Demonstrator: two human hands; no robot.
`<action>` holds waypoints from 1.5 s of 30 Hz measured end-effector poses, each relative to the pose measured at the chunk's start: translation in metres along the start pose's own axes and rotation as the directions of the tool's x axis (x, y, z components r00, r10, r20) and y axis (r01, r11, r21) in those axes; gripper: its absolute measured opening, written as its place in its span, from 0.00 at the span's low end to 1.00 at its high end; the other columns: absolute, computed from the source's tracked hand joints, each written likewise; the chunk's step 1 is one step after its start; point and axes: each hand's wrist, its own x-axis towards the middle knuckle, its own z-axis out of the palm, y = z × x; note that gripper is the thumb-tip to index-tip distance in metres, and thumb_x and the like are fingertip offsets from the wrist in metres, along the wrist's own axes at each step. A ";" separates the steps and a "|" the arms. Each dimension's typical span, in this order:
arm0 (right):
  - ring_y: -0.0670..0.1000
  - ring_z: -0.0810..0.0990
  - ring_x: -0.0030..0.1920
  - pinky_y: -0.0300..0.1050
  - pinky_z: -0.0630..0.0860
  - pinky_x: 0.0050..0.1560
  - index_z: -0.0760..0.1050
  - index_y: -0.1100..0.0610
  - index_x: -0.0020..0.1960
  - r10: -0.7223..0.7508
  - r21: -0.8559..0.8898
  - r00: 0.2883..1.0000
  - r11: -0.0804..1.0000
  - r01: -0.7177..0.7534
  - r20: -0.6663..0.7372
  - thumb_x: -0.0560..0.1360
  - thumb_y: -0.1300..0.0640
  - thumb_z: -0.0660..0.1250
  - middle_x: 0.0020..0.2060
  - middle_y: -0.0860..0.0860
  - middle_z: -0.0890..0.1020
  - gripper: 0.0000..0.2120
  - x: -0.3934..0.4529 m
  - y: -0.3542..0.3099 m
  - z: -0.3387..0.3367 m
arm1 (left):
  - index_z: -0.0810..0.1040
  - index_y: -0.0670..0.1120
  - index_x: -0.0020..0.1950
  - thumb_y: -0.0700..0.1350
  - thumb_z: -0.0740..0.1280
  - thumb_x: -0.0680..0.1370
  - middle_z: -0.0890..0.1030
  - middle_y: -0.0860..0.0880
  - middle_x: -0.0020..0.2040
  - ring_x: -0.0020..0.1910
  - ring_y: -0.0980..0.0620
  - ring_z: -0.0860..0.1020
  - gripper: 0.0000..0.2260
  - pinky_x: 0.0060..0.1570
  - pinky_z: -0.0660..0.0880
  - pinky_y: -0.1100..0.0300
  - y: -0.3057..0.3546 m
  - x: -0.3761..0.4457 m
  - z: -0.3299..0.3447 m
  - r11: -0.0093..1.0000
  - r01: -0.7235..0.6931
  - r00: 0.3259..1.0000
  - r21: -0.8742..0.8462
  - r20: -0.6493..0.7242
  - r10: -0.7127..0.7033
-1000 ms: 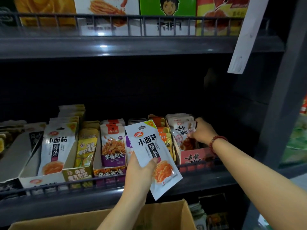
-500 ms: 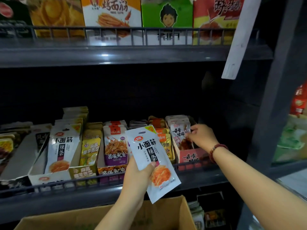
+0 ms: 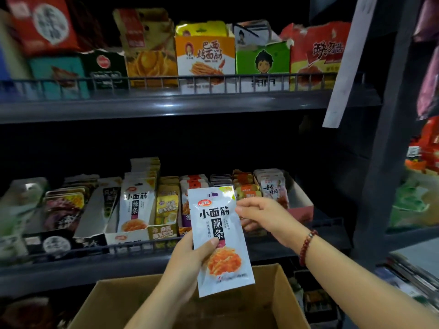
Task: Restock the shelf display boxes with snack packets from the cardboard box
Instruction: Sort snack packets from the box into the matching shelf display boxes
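My left hand (image 3: pixel 190 262) grips a white snack packet (image 3: pixel 219 238) with black lettering and an orange food picture, upright above the open cardboard box (image 3: pixel 270 288). My right hand (image 3: pixel 263 216), with a red bead bracelet on the wrist, reaches the packet's upper right edge and its fingers touch or pinch it there. A matching white packet stands in a display box (image 3: pixel 136 205) to the left on the lower shelf. A pink display box (image 3: pixel 300 205) with pale packets sits at the right end of that row.
The lower shelf (image 3: pixel 71 269) carries a row of display boxes behind a wire rail. The upper shelf (image 3: pixel 166 103) holds taller snack cartons. A dark upright post (image 3: pixel 389 129) stands at the right, with a white tag (image 3: pixel 349 60) hanging beside it.
My right hand left the pink display box and came left to the held packet's top edge. The view tilted up, showing more of the upper shelf.
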 end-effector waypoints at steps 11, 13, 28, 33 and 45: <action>0.48 0.83 0.46 0.38 0.76 0.36 0.78 0.59 0.50 0.085 -0.023 0.992 0.996 -0.083 0.096 0.77 0.60 0.66 0.47 0.52 0.84 0.04 0.019 -0.022 0.077 | 0.79 0.46 0.57 0.41 0.75 0.72 0.86 0.49 0.49 0.47 0.48 0.85 0.14 0.52 0.81 0.46 -0.006 -0.008 -0.070 0.993 0.010 0.998 0.116 -0.066 -0.002; 0.45 0.82 0.42 0.34 0.74 0.33 0.78 0.58 0.49 0.090 -0.010 0.991 0.996 -0.089 0.096 0.77 0.61 0.66 0.45 0.51 0.84 0.03 0.026 -0.026 0.089 | 0.78 0.49 0.57 0.43 0.74 0.73 0.85 0.50 0.51 0.48 0.50 0.84 0.14 0.50 0.82 0.49 -0.007 -0.002 -0.082 0.987 -0.016 0.991 0.160 -0.130 0.037; 0.52 0.81 0.52 0.51 0.79 0.55 0.74 0.56 0.63 -0.043 0.038 0.961 0.998 0.056 -0.272 0.77 0.58 0.67 0.55 0.53 0.81 0.15 0.188 -0.074 0.184 | 0.65 0.43 0.75 0.50 0.65 0.72 0.67 0.41 0.74 0.72 0.42 0.66 0.32 0.70 0.59 0.44 -0.039 0.076 -0.206 -0.029 -0.122 0.770 0.992 0.113 0.628; 0.52 0.80 0.48 0.45 0.78 0.46 0.75 0.57 0.62 -0.157 -0.270 0.964 0.958 0.096 -0.216 0.77 0.57 0.65 0.52 0.54 0.81 0.13 0.200 -0.063 0.214 | 0.66 0.44 0.74 0.51 0.66 0.68 0.70 0.43 0.72 0.73 0.45 0.64 0.35 0.73 0.54 0.49 -0.048 0.082 -0.215 -0.133 -0.101 0.742 0.986 0.164 0.651; 0.54 0.73 0.64 0.43 0.74 0.55 0.54 0.55 0.75 -0.032 -0.335 0.991 0.942 -0.013 -0.128 0.67 0.60 0.76 0.65 0.53 0.71 0.44 0.214 -0.031 0.232 | 0.77 0.47 0.67 0.50 0.67 0.65 0.80 0.46 0.63 0.62 0.46 0.79 0.29 0.64 0.65 0.43 -0.049 0.086 -0.214 -0.161 -0.064 0.699 0.985 0.159 0.697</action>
